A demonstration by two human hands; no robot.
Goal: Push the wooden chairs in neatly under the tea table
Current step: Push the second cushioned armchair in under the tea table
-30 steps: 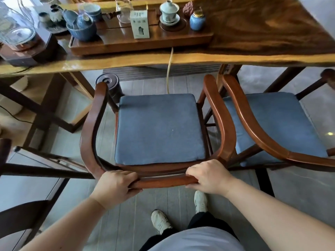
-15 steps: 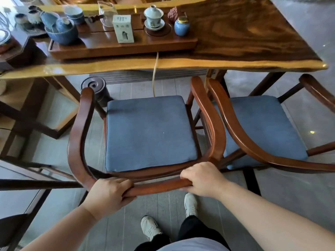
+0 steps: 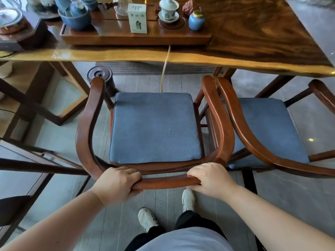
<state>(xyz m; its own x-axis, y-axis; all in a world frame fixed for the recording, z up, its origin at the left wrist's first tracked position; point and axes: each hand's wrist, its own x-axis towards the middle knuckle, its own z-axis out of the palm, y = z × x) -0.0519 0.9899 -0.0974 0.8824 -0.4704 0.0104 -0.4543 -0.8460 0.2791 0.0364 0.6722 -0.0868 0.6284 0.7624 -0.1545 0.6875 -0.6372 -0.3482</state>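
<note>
— Before the worktop (image 3: 253, 57), where did the wooden chair (image 3: 87, 127) stand?

— It stood on the floor, its blue cushion (image 3: 155, 127) fully outside the worktop edge, armrest tips just at that edge. A second chair (image 3: 241, 124) stood just beside it, on the right.

— And the hands?

— The left hand (image 3: 116, 183) and the right hand (image 3: 210, 178) were on the curved back rail; each grip was pressed together around the wood.
</note>
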